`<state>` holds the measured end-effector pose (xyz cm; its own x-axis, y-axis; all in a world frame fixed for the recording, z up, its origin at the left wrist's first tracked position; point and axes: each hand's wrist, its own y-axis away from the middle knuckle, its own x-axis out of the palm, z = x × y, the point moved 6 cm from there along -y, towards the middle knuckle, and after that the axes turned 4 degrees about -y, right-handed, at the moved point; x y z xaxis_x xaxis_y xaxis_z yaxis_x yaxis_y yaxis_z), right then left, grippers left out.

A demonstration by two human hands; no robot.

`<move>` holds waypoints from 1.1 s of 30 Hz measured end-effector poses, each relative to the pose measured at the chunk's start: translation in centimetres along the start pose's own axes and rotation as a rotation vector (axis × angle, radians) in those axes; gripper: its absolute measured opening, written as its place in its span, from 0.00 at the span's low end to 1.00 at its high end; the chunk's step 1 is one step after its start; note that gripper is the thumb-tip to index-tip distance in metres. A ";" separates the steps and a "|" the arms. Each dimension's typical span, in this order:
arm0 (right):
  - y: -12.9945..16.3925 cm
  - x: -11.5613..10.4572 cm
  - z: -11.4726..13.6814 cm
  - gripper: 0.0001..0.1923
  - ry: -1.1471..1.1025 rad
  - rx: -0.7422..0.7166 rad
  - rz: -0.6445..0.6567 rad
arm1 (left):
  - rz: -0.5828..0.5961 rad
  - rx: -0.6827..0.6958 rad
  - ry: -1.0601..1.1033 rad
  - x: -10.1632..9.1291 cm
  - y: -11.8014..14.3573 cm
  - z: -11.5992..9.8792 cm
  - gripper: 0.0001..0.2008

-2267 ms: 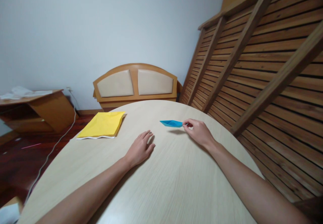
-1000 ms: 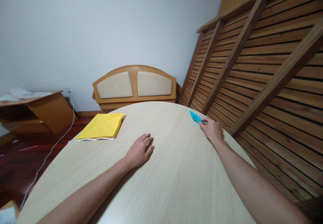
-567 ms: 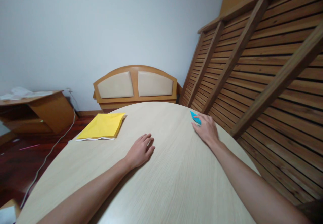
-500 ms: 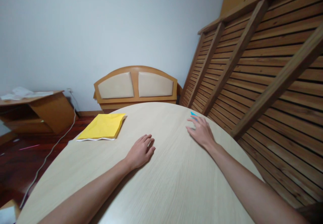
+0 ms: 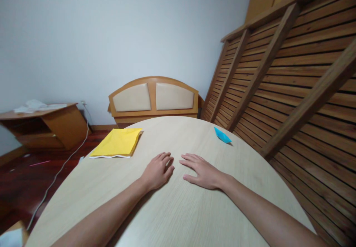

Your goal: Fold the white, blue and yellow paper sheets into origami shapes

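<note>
Two hands lie flat on the round table [image 5: 194,217], palms down and holding nothing. The left hand [image 5: 157,171] rests near the table's middle with its fingers loosely curled and close together, the knuckles a little raised. The right hand [image 5: 201,172] lies just beside it, fingers stretched out and slightly spread, pointing toward the left hand; the fingertips of the two are near each other but apart. Both bare forearms run back across the pale wood grain toward the near edge. The blue paper boat [image 5: 222,135] sits on the table by the far right rim, well apart from the right hand, one pointed end toward the far edge; a small shadow lies under its near end. The yellow paper [image 5: 118,147], a flat stack with a white edge showing along its near side, lies at the far left of the table, well apart from the left hand. Beyond the table a headboard [image 5: 153,98] leans at the white wall, a slatted frame [image 5: 292,76] stands on the right, and a low cabinet [image 5: 47,126] sits on the left with a cable [image 5: 55,176] trailing over the dark floor.
</note>
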<state>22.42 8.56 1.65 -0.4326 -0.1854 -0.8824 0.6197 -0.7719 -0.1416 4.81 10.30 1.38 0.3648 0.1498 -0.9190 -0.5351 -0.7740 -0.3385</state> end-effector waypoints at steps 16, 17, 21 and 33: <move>0.0 -0.1 0.1 0.32 -0.029 0.006 0.001 | -0.115 -0.628 -0.568 -6.9 2.1 14.4 0.27; 0.0 -0.1 0.1 0.32 -0.033 0.005 -0.002 | -0.097 -0.648 -0.552 -6.8 2.2 14.7 0.27; 0.0 -0.1 0.2 0.32 -0.040 0.000 -0.011 | -0.035 -0.704 -0.492 -6.8 2.4 15.1 0.23; 0.0 0.3 0.4 0.33 -0.012 0.003 -0.005 | -0.098 -0.479 -0.624 -7.6 1.3 10.7 0.20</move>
<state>22.02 8.25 1.56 -0.4432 -0.1889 -0.8763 0.6156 -0.7748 -0.1443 -6.81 14.71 5.79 -0.1773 0.4387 -0.8810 -0.0852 -0.8987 -0.4303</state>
